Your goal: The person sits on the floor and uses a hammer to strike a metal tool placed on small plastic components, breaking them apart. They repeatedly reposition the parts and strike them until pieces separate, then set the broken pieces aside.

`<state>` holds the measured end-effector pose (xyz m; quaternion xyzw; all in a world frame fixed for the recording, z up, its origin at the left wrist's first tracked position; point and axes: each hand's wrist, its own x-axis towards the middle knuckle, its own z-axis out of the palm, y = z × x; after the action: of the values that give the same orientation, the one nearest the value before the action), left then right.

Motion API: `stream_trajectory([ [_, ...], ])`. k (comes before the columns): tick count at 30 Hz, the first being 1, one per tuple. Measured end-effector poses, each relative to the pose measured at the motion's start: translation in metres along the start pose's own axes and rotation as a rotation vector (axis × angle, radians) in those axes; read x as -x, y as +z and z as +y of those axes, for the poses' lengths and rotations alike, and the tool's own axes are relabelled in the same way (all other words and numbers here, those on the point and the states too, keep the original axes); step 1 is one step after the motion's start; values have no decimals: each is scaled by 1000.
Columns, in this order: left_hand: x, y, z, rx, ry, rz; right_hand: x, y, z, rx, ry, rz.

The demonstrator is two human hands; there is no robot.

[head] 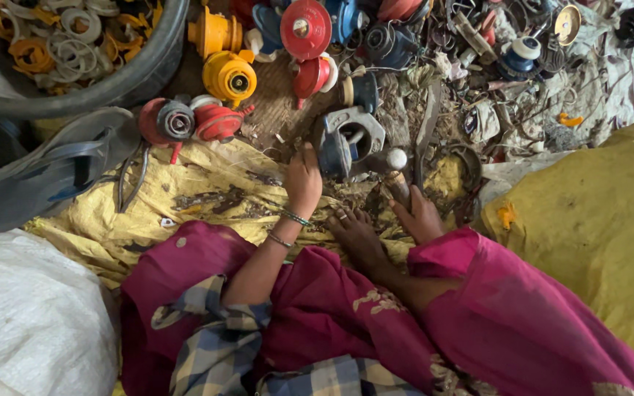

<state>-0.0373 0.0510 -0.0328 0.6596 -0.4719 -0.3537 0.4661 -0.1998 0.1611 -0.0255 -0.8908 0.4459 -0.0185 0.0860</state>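
Note:
My left hand (302, 182) rests against a blue and grey metal regulator body (348, 138) that stands on the dirty ground, fingers pressed to its left side. My right hand (421, 217) is closed around the wooden handle of a small hammer (397, 183). Its rounded metal head lies just right of the regulator body. My bare foot (356, 235) sits between the two hands on a yellow sack (207, 194). Thin bangles circle my left wrist.
A black tub (144, 70) of yellow and grey rings stands top left, and a grey sandal (45, 172) lies below it. Red, yellow and blue regulators (229, 77) pile up ahead, scrap metal bits (508, 66) top right. A white sack (31, 315) and a yellow sack (596, 220) flank me.

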Motion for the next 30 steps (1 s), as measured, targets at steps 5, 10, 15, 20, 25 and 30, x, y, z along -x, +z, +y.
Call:
stream_trajectory([
  [5,-4,-12,12,-356,167,38,0,5,-1,28,37,-75],
  [10,-3,-13,20,-502,209,35,-9,-16,-9,20,-9,-30],
  [15,-3,-14,22,-486,243,68,-17,-41,-20,-10,30,-21],
  [20,-3,-16,28,-465,239,53,-18,-37,-20,43,14,-34],
  [25,-8,-17,36,-499,200,99,-23,-37,-22,-11,-42,27],
  [30,-11,-18,32,-461,267,188,-22,-43,-20,-33,36,12],
])
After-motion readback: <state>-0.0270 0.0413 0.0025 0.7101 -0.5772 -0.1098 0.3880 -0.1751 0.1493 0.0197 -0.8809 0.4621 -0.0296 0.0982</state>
